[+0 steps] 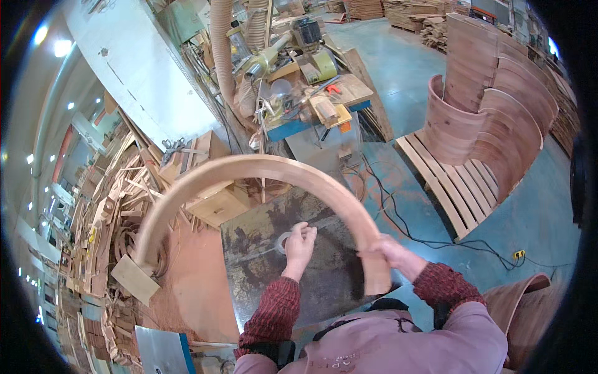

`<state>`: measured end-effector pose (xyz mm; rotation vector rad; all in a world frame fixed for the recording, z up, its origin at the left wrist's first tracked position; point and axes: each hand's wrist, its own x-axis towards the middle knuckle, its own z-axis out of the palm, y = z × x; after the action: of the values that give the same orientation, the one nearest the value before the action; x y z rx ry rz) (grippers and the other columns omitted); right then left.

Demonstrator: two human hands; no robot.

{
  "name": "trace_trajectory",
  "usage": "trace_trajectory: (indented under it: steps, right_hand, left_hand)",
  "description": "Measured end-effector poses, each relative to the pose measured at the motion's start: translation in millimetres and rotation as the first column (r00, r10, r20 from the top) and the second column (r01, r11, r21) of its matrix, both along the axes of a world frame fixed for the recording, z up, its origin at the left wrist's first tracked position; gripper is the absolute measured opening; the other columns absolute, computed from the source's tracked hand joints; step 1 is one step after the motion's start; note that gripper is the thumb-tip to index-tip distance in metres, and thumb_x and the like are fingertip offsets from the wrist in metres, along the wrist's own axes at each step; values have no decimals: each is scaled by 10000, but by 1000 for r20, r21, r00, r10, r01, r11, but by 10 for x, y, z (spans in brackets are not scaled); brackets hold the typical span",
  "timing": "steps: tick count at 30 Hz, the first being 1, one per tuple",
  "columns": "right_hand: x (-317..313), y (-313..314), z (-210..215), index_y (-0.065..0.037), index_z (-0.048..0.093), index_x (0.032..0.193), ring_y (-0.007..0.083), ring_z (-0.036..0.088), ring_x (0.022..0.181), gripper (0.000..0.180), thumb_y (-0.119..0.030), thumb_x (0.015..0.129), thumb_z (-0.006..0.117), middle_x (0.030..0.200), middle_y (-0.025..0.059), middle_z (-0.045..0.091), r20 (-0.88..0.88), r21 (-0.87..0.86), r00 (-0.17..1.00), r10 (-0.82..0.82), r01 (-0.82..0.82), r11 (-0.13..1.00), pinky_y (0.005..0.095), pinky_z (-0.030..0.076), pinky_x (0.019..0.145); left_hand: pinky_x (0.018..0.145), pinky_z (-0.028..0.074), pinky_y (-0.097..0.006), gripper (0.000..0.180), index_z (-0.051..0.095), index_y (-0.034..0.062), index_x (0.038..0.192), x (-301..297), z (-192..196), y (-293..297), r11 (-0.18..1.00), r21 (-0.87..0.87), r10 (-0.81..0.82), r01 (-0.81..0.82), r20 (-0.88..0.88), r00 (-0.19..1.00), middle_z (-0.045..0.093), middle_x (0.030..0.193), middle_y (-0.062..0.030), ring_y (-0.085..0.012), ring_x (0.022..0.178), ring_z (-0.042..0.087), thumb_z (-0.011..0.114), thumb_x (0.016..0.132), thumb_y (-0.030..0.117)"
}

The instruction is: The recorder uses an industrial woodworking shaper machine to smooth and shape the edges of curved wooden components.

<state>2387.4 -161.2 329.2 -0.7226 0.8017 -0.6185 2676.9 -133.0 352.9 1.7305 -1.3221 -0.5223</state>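
Observation:
A large curved wooden piece [261, 167], pale and arched like a half ring, reaches from the left round to my right side. My right hand [389, 252] is wrapped round its near right end. Inside the arch, over a dark, worn machine table [255, 274], is my left hand [299, 248], apart from the wood. Its fingers are curled together, and what they may hold cannot be made out. Just left of that hand, a pale round fitting [282, 242] shows in the tabletop. At the arch's far left end is a flat wooden block [135, 280].
A cluttered bench [355, 90] with tools stands ahead, beside a ribbed hose [221, 50]. Curved brown panels [486, 124] stand on a slatted pallet [448, 181] at right. Black cables [436, 240] cross the floor. Wood offcuts [99, 249] are heaped at left.

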Motion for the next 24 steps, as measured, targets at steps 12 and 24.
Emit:
trace_trajectory:
  steps: [12,24]
  right_hand:
    - [-2299,1301,-589,-7,606,1126,235,635,817,363,-22,766,655,897,82,609,-508,-10,762,-402,462,887,367,532,741]
    - [-1966,1604,-644,-40,512,1273,245,623,921,437,-87,850,613,1024,92,584,-458,-26,730,-508,560,828,384,538,806]
  left_hand:
    - [1181,340,-538,531,615,30,1275,-309,-234,-292,928,-209,-58,307,736,675,503,1481,-211,-394,1444,416,790,791,163]
    - [1145,368,-492,472,585,28,1307,13,-1034,-1181,999,-17,31,-27,766,642,617,1265,-177,-365,1329,510,684,874,185]
